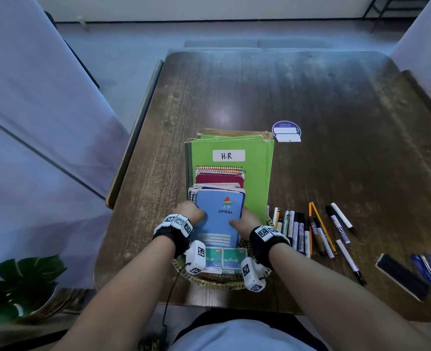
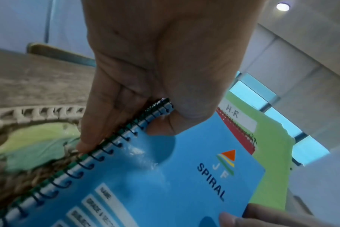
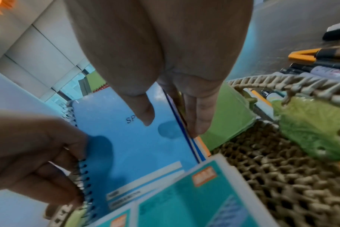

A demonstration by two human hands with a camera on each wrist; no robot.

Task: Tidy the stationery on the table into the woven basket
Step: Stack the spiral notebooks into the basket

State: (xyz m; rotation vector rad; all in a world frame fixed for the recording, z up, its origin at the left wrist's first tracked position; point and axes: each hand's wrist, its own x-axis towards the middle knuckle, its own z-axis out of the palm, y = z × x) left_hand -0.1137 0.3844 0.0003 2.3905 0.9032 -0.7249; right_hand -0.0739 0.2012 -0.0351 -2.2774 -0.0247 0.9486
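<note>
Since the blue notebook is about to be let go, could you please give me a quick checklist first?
1. Left hand grips the blue spiral notebook at its coil edge: ok.
2. Right hand holds the opposite edge: ok.
3. Notebook is over the woven basket: ok.
4. Notebook's bottom edge is seated: cannot tell.
5. Green folder stands behind it: ok.
6. Pens are in the basket: not ok.
</note>
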